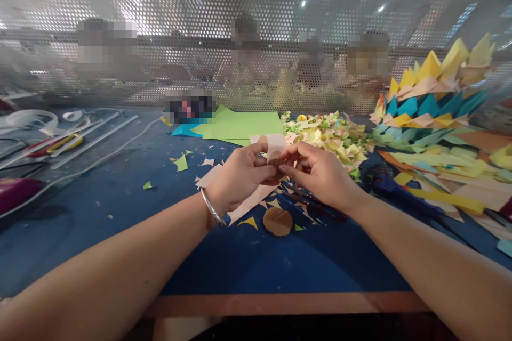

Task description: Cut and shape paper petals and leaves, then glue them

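My left hand [244, 173], with a silver bangle at its wrist, is closed on a pale pink paper strip [276, 145] over the middle of the table. Close against it, my right hand [314, 173] pinches at the strip's lower part, where a small brown piece [272, 176] shows between the fingers. What exactly the right fingertips hold is too small to tell. Below the hands lies a round brown cardboard disc [278, 221]. Another pale pink sheet [250, 205] lies under my left hand, among small paper scraps.
Green sheets [242, 123] lie behind the hands, beside a pile of small cut papers [336, 136]. A blue glue gun [400, 192], paper strips [460, 170] and stacked folded-paper rings [432, 101] are at right. Yellow-handled scissors [66, 144] and a white cord lie left. Perforated metal [192, 58] stands behind.
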Action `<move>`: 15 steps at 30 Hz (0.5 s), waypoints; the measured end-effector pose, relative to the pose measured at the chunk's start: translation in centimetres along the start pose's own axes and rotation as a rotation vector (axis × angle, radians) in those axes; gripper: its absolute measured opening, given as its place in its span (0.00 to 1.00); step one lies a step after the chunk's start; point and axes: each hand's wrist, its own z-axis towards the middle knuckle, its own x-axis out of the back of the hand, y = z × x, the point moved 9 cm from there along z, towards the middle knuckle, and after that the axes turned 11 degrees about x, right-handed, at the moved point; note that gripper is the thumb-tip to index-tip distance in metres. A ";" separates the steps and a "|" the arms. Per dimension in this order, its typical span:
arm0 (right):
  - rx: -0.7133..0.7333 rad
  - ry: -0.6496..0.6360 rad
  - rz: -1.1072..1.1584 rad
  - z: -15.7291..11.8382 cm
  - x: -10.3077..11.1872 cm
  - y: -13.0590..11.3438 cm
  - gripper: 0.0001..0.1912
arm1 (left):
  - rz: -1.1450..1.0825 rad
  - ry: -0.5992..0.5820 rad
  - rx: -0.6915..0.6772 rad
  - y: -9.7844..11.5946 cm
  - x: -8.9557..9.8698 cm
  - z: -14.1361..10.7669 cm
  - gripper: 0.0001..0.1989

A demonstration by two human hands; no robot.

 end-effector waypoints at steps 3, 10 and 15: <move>0.006 0.024 0.015 0.0 0.2 0.1 0.12 | 0.002 0.049 -0.056 0.5 0.4 -0.1 0.17; -0.071 0.142 0.120 0.0 1.1 1.6 0.19 | 0.071 0.080 -0.158 1.9 0.6 -0.6 0.16; -0.101 0.104 0.219 0.0 0.6 1.2 0.20 | 0.089 0.045 -0.178 2.0 0.0 -0.5 0.19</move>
